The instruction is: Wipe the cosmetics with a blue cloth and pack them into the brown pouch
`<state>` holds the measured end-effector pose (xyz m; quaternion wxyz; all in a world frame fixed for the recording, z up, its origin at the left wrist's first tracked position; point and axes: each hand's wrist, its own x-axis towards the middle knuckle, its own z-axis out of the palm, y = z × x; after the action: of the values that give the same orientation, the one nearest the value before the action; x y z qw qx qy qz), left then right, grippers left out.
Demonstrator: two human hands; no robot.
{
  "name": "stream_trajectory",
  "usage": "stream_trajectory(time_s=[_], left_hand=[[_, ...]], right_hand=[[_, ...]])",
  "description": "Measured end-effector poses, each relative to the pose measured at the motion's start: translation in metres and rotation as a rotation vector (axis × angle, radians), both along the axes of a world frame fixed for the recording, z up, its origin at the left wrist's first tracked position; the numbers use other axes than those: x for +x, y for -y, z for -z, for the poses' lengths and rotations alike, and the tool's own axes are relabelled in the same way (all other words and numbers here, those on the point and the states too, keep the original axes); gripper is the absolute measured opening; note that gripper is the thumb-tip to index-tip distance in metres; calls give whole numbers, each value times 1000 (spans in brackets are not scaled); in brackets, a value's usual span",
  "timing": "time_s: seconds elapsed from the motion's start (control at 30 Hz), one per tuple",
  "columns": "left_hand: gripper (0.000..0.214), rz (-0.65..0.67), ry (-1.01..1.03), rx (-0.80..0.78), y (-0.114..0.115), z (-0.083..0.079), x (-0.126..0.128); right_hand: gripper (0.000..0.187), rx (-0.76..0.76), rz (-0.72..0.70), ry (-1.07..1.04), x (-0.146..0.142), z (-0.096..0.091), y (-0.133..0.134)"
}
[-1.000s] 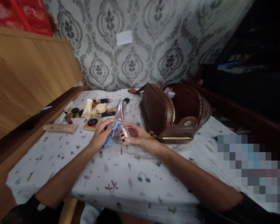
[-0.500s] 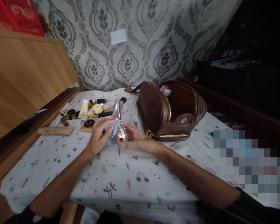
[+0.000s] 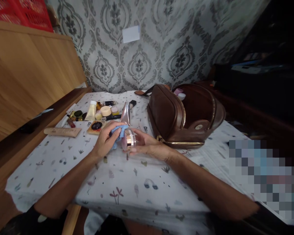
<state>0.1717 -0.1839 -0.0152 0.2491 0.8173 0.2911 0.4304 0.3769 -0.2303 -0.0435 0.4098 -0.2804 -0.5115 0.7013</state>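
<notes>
In front of me, over the patterned tablecloth, my right hand grips a round cosmetic jar with a shiny rose-gold band and a clear part. The jar is tilted on its side, its pinkish face turned to the left. My left hand is closed around a crumpled blue cloth, which is up against the jar's left side. Just behind the hands stands a silver tube. A square compact with a black round label lies beyond my left hand.
An open brown leather bag stands to the right, with small jars inside. At the back left are a cream tube, small pots and a brush. A beige tube lies near the wooden cabinet.
The jar has turned slightly in my right hand, showing more of its rose-gold band. The blue cloth stays against it. The whole view has shifted a little.
</notes>
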Motion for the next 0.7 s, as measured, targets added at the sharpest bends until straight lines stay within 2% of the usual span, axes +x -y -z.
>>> stream_trajectory(time_s=[0.1,0.33,0.53,0.7], left_hand=[[31,22,-16,49,2,0,0],[26,34,-82,292,9,3,2],[23,62,-76,440,12,5,7],[29,29,-21,482,14,10,11]], right_hand=[[78,-33,74,83,1,0,-1],[69,-40,230,188,-2,4,-4],[67,-60,294,107,-2,6,-4],[68,-80,227,-41,-4,5,-5]])
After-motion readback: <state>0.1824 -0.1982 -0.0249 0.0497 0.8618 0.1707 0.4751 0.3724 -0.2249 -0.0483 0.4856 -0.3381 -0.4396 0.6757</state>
